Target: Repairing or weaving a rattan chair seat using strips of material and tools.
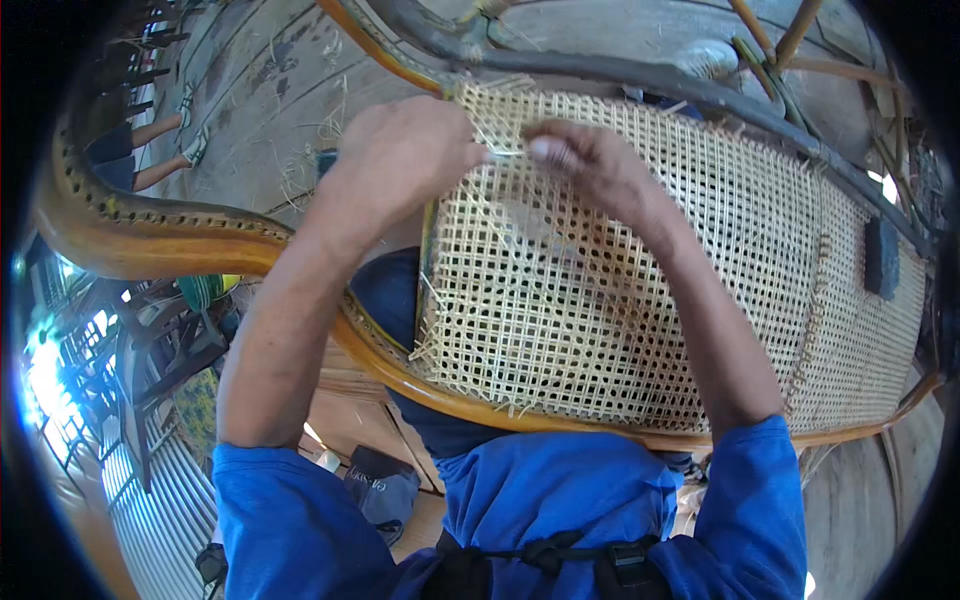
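Note:
A pale woven cane panel point(560, 300) with an open mesh stretches over a curved, varnished wooden frame point(480, 408) in front of me. Over the panel's far left corner, my left hand point(412, 150) is closed in a pinch, its fingertips turned to the right. Just across from it my right hand point(585, 165) is closed too, with thumb and fingers pressed together low over the mesh. A thin pale strand point(510, 154), seemingly cane, spans the short gap between both sets of fingertips. Loose strand ends stick out along the panel's edges.
A dark block point(882, 258) lies on the panel's right part. Along the far side runs a dark curved rail point(640, 75). The bare frame arm point(170, 245) curves off left, lined with small holes. Another person's legs point(160, 155) show at upper left. A dark bag point(383, 492) lies below.

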A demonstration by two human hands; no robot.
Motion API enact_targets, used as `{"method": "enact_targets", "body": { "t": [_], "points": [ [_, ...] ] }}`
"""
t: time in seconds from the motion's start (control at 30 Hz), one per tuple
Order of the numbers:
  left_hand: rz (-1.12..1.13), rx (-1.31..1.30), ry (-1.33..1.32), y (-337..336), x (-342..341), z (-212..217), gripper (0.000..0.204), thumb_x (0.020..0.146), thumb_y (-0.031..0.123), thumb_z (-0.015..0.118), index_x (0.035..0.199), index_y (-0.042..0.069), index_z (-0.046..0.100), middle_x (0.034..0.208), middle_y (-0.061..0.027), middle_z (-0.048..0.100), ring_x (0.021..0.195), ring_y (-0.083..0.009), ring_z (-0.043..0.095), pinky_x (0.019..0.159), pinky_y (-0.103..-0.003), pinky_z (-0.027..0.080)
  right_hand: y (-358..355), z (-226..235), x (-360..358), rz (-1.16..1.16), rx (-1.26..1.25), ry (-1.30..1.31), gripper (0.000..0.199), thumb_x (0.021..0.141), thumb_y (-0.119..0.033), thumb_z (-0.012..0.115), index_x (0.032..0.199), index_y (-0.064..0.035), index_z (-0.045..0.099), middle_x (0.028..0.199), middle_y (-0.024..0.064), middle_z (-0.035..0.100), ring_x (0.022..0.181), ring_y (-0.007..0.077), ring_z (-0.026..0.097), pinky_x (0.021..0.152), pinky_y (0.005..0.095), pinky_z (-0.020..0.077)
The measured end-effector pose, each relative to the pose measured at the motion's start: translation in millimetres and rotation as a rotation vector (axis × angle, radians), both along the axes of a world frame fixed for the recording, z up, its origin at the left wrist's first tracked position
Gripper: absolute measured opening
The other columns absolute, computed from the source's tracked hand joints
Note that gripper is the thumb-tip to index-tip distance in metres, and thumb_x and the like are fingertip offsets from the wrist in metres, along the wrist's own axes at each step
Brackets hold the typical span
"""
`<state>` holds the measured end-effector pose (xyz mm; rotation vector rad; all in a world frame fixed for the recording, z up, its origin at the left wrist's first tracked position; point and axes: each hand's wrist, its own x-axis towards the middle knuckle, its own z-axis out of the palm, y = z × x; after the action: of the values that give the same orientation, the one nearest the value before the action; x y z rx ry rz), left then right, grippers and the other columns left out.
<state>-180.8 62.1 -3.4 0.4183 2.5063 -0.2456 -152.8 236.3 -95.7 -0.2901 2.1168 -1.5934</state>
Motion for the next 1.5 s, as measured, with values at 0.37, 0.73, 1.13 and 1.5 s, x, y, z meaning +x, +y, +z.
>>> {"method": "enact_targets", "body": {
  "t": [0.37,0.73,1.13,1.5],
  "points": [
    [-0.269,0.005,-0.172,63.3,-20.1,-40.1,0.020,0.075,0.010,0.054,0.084,0.002,0.070,0.085,-0.0167,0.067,0.082,-0.0297,0.066,0.069,-0.041,0.052,39.0,-24.7,-3.7,0.051,0.438,0.103,0.015,0.088,-0.019,0.059,0.085,-0.0048,0.063,0.062,0.0100,0.059,0.055,0.0161,0.055,0.052,0.0324,0.0464],
    [-0.380,0.089,-0.168,64.0,-15.5,-58.3,0.019,0.076,0.008,0.053,0.082,0.001,0.069,0.082,-0.0173,0.067,0.081,-0.0303,0.066,0.069,-0.041,0.052,42.0,-19.1,-6.8,0.087,0.410,-0.035,0.021,0.080,-0.015,0.058,0.066,0.0000,0.055,0.052,0.0138,0.052,0.048,0.0223,0.053,0.053,0.0396,0.0466],
    [-0.117,0.219,-0.024,31.0,3.0,-58.7,0.023,0.081,0.021,0.053,0.079,0.001,0.064,0.079,-0.0181,0.064,0.081,-0.0341,0.062,0.073,-0.046,0.048,24.4,-46.6,0.2,0.170,0.592,0.632,0.013,0.084,-0.017,0.060,0.094,-0.0086,0.059,0.079,0.0072,0.061,0.077,0.0240,0.057,0.081,0.0374,0.0480],
    [-0.037,0.090,0.092,-4.3,32.5,2.2,0.029,0.086,0.031,0.052,0.078,0.006,0.062,0.077,-0.0157,0.062,0.079,-0.0342,0.060,0.070,-0.046,0.045,-8.0,-18.7,13.0,0.013,0.025,0.457,0.020,0.088,-0.024,0.057,0.100,-0.0091,0.063,0.085,0.0083,0.064,0.075,0.0180,0.058,0.076,0.0327,0.0496]
  ]
}}
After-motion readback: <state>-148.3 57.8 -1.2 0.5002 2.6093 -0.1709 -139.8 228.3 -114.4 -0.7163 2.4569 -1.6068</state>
